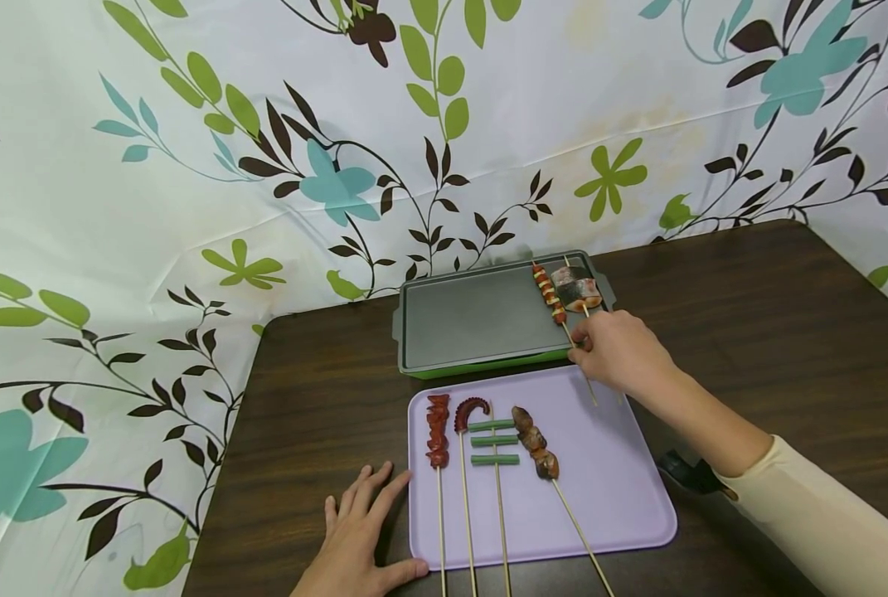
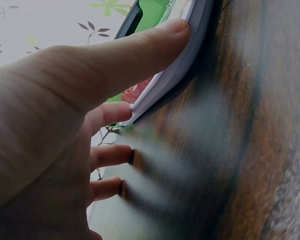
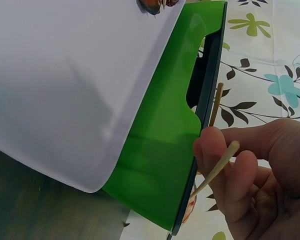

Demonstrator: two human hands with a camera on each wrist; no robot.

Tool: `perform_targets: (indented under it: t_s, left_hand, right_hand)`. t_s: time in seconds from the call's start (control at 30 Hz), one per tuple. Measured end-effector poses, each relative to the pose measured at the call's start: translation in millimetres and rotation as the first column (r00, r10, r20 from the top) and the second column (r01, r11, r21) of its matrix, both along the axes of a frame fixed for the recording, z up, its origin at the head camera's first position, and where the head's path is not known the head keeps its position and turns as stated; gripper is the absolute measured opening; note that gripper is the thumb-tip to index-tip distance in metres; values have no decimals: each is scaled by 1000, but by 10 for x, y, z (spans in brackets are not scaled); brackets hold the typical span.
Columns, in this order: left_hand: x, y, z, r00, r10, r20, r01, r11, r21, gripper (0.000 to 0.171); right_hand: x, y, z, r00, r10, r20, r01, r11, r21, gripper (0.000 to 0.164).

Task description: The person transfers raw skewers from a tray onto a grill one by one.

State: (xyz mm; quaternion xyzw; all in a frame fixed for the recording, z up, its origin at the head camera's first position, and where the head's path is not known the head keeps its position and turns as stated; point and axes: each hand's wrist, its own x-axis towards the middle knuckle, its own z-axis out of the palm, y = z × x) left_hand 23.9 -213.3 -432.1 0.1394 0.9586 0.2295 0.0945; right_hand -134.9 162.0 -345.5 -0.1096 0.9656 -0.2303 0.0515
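Observation:
My right hand [image 1: 615,348] is at the front right of the grill [image 1: 473,315], its thumb and fingers pinching the stick of a red-and-yellow skewer [image 1: 548,292]. That skewer lies on the grey plate, its stick reaching over the tray. Beside it is a fish skewer [image 1: 578,288]; its stick [image 3: 217,167] passes between the fingers in the right wrist view. My left hand [image 1: 354,531] rests with spread fingers at the left edge of the lilac tray [image 1: 600,497], thumb [image 2: 175,37] on its rim.
On the tray lie a red meat skewer [image 1: 438,431], an octopus tentacle skewer [image 1: 472,406], a green-stick skewer [image 1: 494,441] and a browned chunk skewer [image 1: 536,448]. The grill's green side [image 3: 160,125] stands behind the tray. Dark wooden table [image 1: 324,390]; patterned cloth [image 1: 414,124] hangs behind.

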Motion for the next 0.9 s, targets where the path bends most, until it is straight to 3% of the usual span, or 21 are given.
perform_targets:
  t_s: [0.63,0.9]
  left_hand:
    - [0,-4,7,1000,0,10,0,1000,3,98]
    - [8,-5,-4,1000,-1,-11,1,1000,0,98]
  right_hand:
    - [55,29,31,1000,-8,1,8,1000,-30,29]
    - [143,48,94,999,-1,-55,-2,998,-64,27]
